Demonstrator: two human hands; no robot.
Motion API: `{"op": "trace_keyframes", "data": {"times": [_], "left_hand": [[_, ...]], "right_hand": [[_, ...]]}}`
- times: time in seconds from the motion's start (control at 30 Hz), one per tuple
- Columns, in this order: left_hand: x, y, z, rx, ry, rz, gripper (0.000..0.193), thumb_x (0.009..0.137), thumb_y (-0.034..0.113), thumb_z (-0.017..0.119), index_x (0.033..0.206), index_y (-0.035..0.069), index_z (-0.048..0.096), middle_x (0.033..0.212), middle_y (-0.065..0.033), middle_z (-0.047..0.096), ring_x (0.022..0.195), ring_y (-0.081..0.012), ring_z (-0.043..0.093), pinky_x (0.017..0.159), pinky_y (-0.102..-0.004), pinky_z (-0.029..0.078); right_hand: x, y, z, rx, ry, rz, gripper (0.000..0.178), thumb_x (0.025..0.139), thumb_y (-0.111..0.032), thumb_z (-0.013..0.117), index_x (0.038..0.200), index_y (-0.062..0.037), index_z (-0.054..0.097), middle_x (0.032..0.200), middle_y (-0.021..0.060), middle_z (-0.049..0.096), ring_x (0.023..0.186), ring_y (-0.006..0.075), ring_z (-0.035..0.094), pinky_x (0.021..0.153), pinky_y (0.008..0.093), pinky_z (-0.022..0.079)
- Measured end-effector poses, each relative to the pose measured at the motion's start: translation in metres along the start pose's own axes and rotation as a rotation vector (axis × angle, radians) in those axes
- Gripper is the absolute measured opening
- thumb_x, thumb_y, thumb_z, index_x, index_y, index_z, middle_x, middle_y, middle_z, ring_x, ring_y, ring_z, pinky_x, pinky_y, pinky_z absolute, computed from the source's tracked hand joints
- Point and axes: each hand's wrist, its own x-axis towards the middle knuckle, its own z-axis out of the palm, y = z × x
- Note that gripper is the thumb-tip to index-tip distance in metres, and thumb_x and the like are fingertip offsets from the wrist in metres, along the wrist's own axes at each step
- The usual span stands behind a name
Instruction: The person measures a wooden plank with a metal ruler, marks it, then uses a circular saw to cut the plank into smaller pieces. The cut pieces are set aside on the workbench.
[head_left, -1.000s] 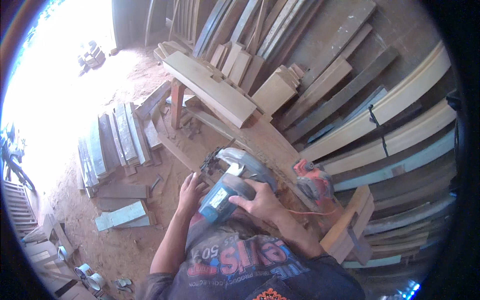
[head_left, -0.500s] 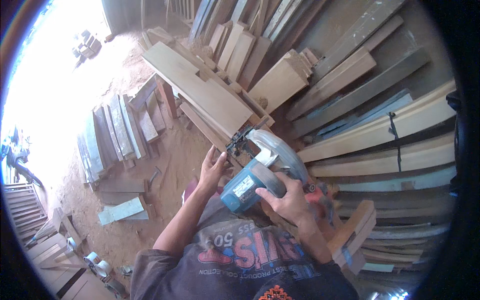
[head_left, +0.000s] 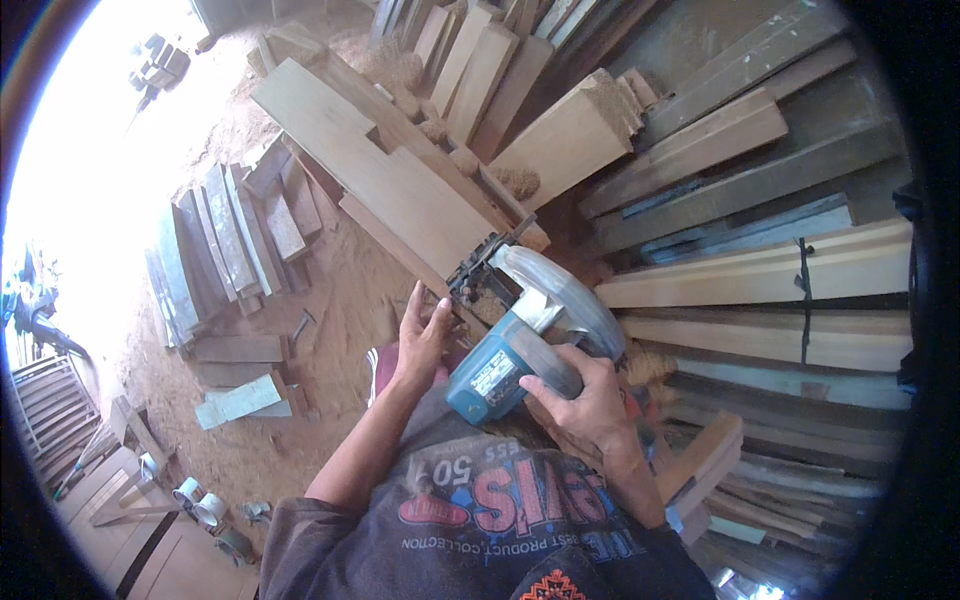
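My right hand (head_left: 592,400) is wrapped round the rear handle of a circular saw (head_left: 488,372) with a teal motor body and a grey blade guard. The front of the saw's base sits at the near end of a pale wooden plank (head_left: 410,185), which has a small notch in its far right edge. To the left of the saw, my left hand (head_left: 423,338) has its fingers stretched out and apart. Its fingertips are by the near left edge of the wood under the plank; whether they touch it I cannot tell. The saw blade is hidden by the guard.
Stacked boards (head_left: 760,270) fill the right side, some bound with a dark strap. A thick wooden block (head_left: 565,140) with sawdust lies beyond the saw. On the sandy floor at left are several offcuts (head_left: 225,240) and a hammer (head_left: 301,325). White cups (head_left: 208,509) stand lower left.
The whole view has shifted a little, with the plank's far end now further left and higher. Both hands keep their places, the right still gripping the circular saw.
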Motion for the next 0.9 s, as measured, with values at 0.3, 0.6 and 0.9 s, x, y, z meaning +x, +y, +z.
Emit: {"op": "trace_keyframes", "data": {"times": [0.3,0.6,0.9], "left_hand": [[-0.01,0.02,-0.007,0.138,-0.008,-0.054,0.074,0.115,0.023,0.064,0.175,0.009,0.023,0.129,-0.0142,0.074,0.105,-0.0204,0.074,0.089,-0.0371,0.064],[0.036,-0.006,-0.085,0.131,0.012,0.025,0.063,0.115,0.026,0.059,0.171,0.009,0.036,0.152,-0.017,0.061,0.127,-0.0294,0.069,0.103,-0.041,0.058],[0.089,-0.051,-0.039,0.842,0.183,0.579,0.128,0.086,0.024,0.086,0.173,-0.007,-0.004,0.169,-0.0378,0.034,0.151,-0.0503,0.047,0.121,-0.0462,0.047]], "right_hand": [[-0.003,-0.003,0.007,-0.003,0.004,0.084,0.032,0.093,-0.023,0.088,0.116,-0.0015,0.079,0.092,0.0142,0.081,0.083,0.0188,0.076,0.078,0.0361,0.059],[-0.01,-0.006,0.013,0.193,0.039,0.193,0.025,0.088,-0.01,0.088,0.108,0.0014,0.078,0.09,0.0061,0.078,0.083,0.0123,0.071,0.078,0.0314,0.056],[-0.037,-0.021,0.014,0.25,0.262,0.14,0.029,0.088,-0.021,0.092,0.1,-0.0008,0.076,0.086,0.004,0.074,0.079,0.0144,0.069,0.075,0.0332,0.055]]}}
